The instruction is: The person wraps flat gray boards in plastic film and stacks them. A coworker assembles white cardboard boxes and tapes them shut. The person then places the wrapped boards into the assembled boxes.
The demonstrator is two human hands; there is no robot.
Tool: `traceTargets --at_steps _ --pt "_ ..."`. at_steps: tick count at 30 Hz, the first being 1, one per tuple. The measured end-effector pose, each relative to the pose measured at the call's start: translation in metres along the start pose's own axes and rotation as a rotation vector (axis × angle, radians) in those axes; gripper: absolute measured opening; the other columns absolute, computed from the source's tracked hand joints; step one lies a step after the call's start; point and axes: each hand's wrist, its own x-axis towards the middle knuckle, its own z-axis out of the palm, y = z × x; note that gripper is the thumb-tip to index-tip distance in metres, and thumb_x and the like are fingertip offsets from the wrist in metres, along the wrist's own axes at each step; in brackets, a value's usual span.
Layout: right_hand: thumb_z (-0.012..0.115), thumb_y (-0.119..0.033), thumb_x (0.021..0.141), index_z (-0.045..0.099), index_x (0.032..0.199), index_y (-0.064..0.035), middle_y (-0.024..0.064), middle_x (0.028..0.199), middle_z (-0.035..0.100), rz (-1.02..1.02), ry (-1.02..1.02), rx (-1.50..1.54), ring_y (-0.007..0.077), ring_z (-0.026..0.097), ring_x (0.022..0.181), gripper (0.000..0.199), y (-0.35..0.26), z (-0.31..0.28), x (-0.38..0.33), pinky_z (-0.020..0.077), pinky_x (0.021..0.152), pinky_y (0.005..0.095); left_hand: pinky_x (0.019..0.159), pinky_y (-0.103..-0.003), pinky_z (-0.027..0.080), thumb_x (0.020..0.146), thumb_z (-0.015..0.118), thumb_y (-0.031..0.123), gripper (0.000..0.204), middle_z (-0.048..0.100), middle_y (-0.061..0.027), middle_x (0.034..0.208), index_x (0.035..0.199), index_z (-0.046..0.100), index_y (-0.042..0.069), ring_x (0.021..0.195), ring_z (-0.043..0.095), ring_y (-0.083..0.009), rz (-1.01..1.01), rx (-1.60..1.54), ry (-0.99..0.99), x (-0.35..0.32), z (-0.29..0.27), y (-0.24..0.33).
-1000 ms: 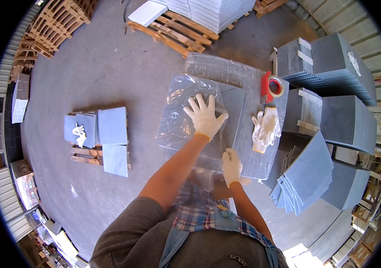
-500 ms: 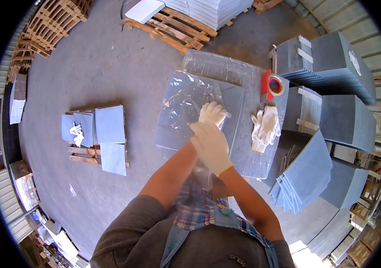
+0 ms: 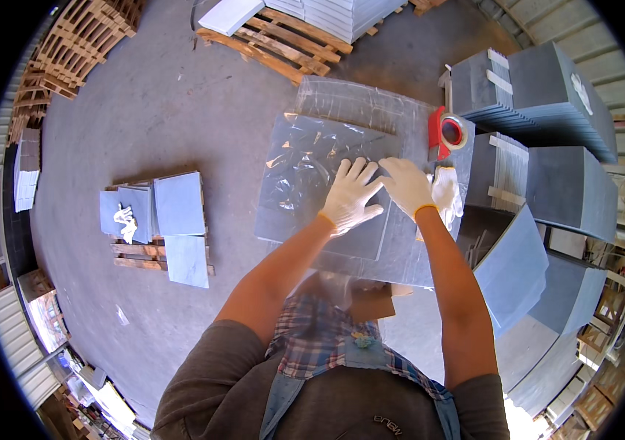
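White knit gloves with yellow cuffs cover both my hands. My left hand (image 3: 351, 196) lies open, fingers spread, on a flat grey square slab (image 3: 360, 246). Close to its right, my right hand (image 3: 406, 188) is stretched out palm down over the slab's right edge, fingers extended. Shiny clear plastic film (image 3: 299, 158) lies wrinkled across the slab's left part. Beneath is a work surface wrapped in clear plastic (image 3: 419, 264). A red tape dispenser (image 3: 444, 138) with a roll stands at its far right. A loose pair of white gloves (image 3: 447, 192) is partly hidden behind my right hand.
Stacks of grey slabs (image 3: 569, 187) stand close on the right, some leaning (image 3: 510, 271). On the floor at left, slabs (image 3: 179, 204) and a glove (image 3: 126, 220) lie on a low pallet (image 3: 139, 257). A wooden pallet (image 3: 283, 44) with white-sided stacks is ahead.
My hands, crossed over each other before, have come apart. The right has moved right, partly covering the loose gloves; the left lies spread on the slab. The film looks flatter.
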Motion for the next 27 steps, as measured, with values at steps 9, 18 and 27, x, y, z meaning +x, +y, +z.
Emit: traceTargets --at_steps 9,18,27 --pt "0.071 -0.023 0.084 0.051 0.139 -0.0109 0.0175 0.136 0.057 0.123 0.082 -0.017 0.0365 0.055 0.123 0.06 0.011 0.01 -0.013 0.0467 0.101 0.0462 0.101 -0.053 0.036 0.061 0.086 0.037 0.07 0.05 -0.0145 0.124 0.119 0.059 0.007 0.117 0.044 -0.0359 0.114 -0.006 -0.146 -0.027 -0.011 0.006" --pt "0.069 -0.032 0.088 0.049 0.144 -0.0097 0.0168 0.12 0.068 0.593 0.069 0.369 0.0346 0.064 0.112 0.064 0.008 0.007 0.009 0.0485 0.097 0.0441 0.099 -0.053 0.037 0.061 0.085 0.035 0.064 0.049 -0.0132 0.119 0.113 0.057 0.009 0.116 0.045 -0.035 0.071 -0.012 -0.104 -0.033 -0.009 0.013" --pt "0.065 -0.027 0.09 0.059 0.134 -0.0126 0.0147 0.107 0.073 0.555 0.182 0.423 0.0339 0.068 0.1 0.046 0.026 0.014 0.03 0.0507 0.09 0.0428 0.097 -0.045 0.042 0.069 0.075 0.013 0.042 0.052 -0.0119 0.112 0.106 0.057 0.005 0.114 0.049 -0.0314 0.095 0.081 -0.048 -0.039 0.013 0.002"
